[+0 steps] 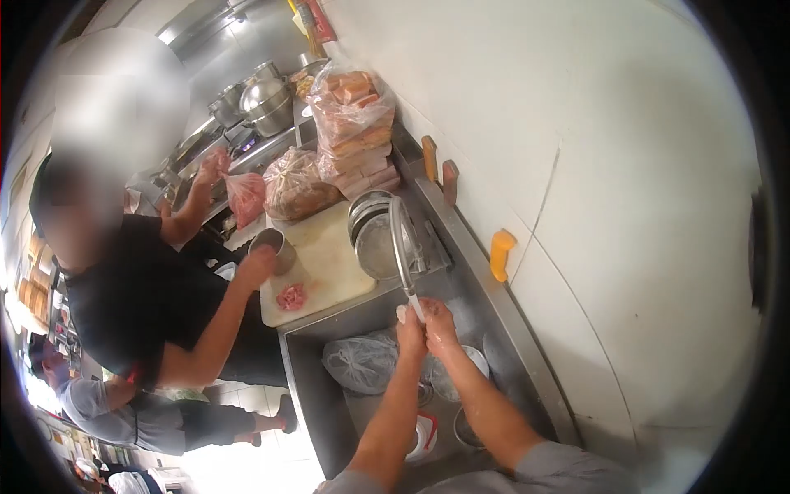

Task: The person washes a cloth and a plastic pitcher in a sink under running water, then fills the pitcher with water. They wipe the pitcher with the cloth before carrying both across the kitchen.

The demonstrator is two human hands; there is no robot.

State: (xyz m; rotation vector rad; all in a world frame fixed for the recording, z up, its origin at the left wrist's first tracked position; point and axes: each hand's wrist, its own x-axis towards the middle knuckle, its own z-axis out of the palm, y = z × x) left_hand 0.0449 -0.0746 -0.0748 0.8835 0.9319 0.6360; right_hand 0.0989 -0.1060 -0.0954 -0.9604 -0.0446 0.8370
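Observation:
Both my hands are held close together over the steel sink (309, 350), under the curved faucet (401, 243). My left hand (411, 335) has its fingers curled inward at the end of the spout, with a small whitish patch showing near the fingertips. My right hand (440, 323) is closed beside it, almost touching. A pale stream runs from the spout between them. Whatever the fingers may hold is too small to name. Below my forearms lie a clear plastic bag (360, 362), a white container with a red rim (423, 436) and partly hidden bowls.
Left of the sink is a cutting board (329, 255) with raw meat pieces (290, 296). A co-worker (156, 288) there holds a bag of meat (245, 198) near a metal container (276, 249). Stacked metal pans (383, 247) stand by the faucet. Handles, one orange (501, 253), line the wall.

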